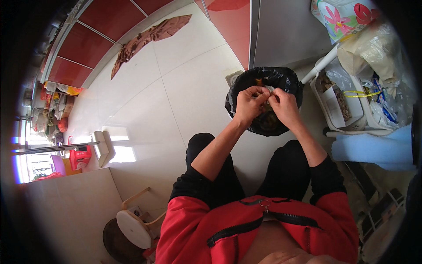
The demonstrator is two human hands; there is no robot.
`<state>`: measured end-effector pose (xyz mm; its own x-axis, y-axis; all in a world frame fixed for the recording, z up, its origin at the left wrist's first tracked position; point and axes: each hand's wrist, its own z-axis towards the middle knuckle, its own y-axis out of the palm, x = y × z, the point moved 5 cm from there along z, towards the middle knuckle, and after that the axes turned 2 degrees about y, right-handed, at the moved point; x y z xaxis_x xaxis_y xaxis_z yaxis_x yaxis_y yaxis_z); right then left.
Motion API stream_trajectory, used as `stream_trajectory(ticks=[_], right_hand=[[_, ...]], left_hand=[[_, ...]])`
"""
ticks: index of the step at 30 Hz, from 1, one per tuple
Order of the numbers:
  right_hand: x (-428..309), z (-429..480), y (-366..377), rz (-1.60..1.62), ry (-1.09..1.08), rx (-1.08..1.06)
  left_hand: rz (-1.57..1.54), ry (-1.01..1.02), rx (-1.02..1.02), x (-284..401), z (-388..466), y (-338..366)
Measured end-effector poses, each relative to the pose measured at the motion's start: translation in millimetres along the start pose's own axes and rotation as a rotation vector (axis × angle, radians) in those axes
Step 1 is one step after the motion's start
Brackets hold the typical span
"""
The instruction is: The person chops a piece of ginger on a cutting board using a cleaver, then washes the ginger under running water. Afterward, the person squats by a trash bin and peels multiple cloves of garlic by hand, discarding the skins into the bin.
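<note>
Both hands are held close together over a waste bin lined with a black plastic bag (286, 77). My left hand (249, 104) has its thumb and fingers pinched at a small pale item (271, 88). From the other side, my right hand (284, 105) pinches the same item, its fingertips nearly touching those of the left. What the item is, I cannot tell, since the fingers cover most of it. Down inside the bag, orange and brownish scraps (259, 82) show around the hands. The bin stands on the floor just beyond my knees.
At right is a white rack (318, 67) with baskets holding plastic bags and a yellow band (361, 94); a light blue cloth (371, 148) hangs below. Red cabinets (105, 33) line the far side, with a crumpled brown cloth (153, 36) on the floor. A round stool (134, 229) is lower left.
</note>
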<state>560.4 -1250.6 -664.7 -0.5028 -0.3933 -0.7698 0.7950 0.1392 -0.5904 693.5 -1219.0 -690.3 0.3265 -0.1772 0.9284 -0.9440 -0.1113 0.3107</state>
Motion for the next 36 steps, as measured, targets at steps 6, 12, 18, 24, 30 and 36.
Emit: stream_trajectory(ticks=[6, 12, 18, 24, 30, 36], right_hand=[[0.4, -1.3, -1.6, 0.115, 0.092, -0.023], [14.8, -1.3, -6.9, 0.142, 0.207, -0.02], [43.7, -7.2, 4.5, 0.887, 0.765, -0.178], [28.5, -4.7, 3.9, 1.165, 0.588, -0.313], [14.9, -0.8, -2.9, 0.828, 0.283, -0.196], [7.2, -0.4, -1.6, 0.71, 0.256, -0.169]], left_hand=[[-0.312, -0.067, -0.015, -2.1, -0.9, -1.4], [-0.101, 0.138, 0.236, 12.2, 0.7, -23.7], [-0.367, -0.014, 0.075, 7.3, -2.0, -15.7], [-0.248, -0.109, 0.122, -4.0, -2.3, -18.5], [0.005, -0.148, 0.104, -6.7, -7.4, -10.5], [-0.001, -0.116, 0.007, -7.7, -6.5, -2.6]])
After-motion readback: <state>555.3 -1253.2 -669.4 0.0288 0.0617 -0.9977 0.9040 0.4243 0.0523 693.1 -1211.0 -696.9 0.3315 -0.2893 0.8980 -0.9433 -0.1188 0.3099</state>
